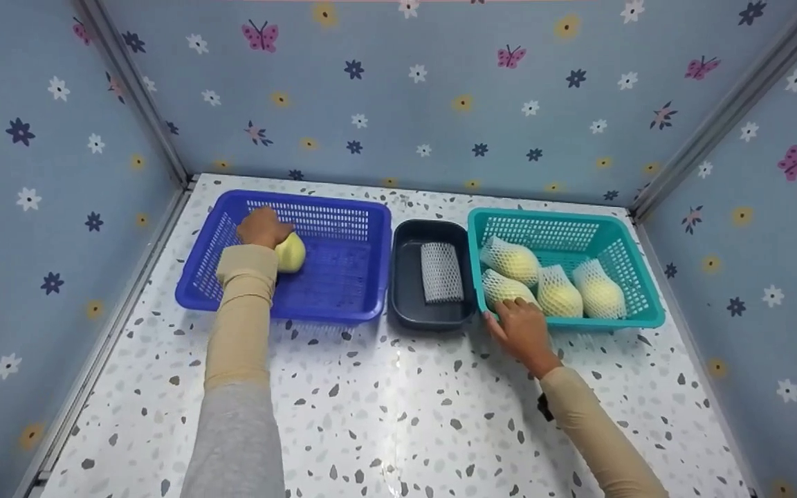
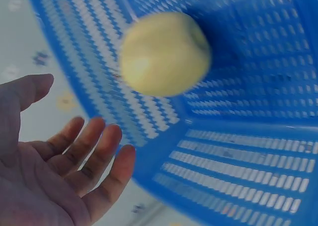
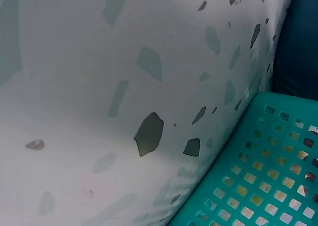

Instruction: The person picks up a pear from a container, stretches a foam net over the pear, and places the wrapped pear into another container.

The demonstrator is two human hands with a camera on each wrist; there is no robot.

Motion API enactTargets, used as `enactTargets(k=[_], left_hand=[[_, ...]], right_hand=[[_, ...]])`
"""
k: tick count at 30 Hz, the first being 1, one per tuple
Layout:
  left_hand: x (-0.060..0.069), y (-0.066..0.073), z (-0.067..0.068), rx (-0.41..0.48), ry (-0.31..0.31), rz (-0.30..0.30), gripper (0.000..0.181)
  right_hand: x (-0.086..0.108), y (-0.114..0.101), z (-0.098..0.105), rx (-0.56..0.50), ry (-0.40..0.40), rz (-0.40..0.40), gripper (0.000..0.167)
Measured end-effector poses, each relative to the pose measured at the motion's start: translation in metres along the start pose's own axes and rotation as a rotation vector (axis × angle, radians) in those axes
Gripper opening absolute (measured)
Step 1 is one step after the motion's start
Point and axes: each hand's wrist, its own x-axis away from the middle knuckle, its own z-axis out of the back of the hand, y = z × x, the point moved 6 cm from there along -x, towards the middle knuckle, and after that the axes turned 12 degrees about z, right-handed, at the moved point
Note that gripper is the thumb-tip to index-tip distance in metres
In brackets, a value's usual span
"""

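Observation:
Inside the blue-purple basket (image 1: pixel 329 321), a smooth pale yellow, apple-like fruit (image 1: pixel 290 253) lies bare at the left end. My left hand (image 1: pixel 260 227) is right beside it. The left wrist view shows that hand's fingers loosely bent and apart, with a gap between them and the fruit (image 2: pixel 164 54). My right hand (image 1: pixel 524 332) rests at the near left rim of the teal basket (image 1: pixel 606 324). Its fingertips lie over a net-wrapped yellow fruit (image 1: pixel 502 285), partly hiding it. The right hand is outside the right wrist view.
Between the baskets stands a dark grey tray (image 1: pixel 409 315) with a flat white foam net sleeve (image 1: pixel 442 272) in it. The teal basket holds several yellow fruits (image 1: pixel 599 294) in foam nets. Patterned panels (image 1: pixel 385 83) enclose the speckled tabletop (image 1: pixel 385 401) at the back and sides.

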Motion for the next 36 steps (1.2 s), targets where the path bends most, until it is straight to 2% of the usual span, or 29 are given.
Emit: enactTargets(k=[5,8,12,16,19,23,28,31,36], left_hand=[[-0.011,-0.005,-0.013,0.006,-0.047,0.071,0.068],[-0.006,-0.006,-0.022,0.068,-0.09,0.086,0.069],[-0.001,-0.007,-0.032,0.085,-0.131,0.057,0.068],[-0.01,-0.008,-0.043,0.027,-0.158,0.018,0.069],[-0.006,-0.007,-0.045,0.031,-0.191,0.015,0.059],[0.013,-0.002,-0.038,0.052,-0.225,-0.006,0.045],[0.027,-0.002,-0.036,0.091,-0.258,-0.016,0.035],[0.027,0.002,-0.039,0.081,-0.263,-0.035,0.034],[0.016,0.008,-0.043,0.07,-0.274,-0.047,0.037]], right_hand=[[0.0,-0.002,0.002,0.026,0.045,0.038,0.041],[0.002,-0.002,0.002,0.041,0.058,0.049,0.045],[0.003,-0.002,0.001,0.035,0.052,0.046,0.046],[0.003,-0.001,0.0,0.021,0.068,0.043,0.041],[0.002,0.001,0.0,0.023,0.07,0.039,0.042],[0.001,0.0,0.0,0.022,0.054,0.036,0.046],[0.0,-0.002,0.0,0.016,0.047,0.051,0.047],[0.0,-0.003,0.001,0.021,0.055,0.052,0.046],[0.001,0.0,0.003,0.022,0.036,0.033,0.044]])
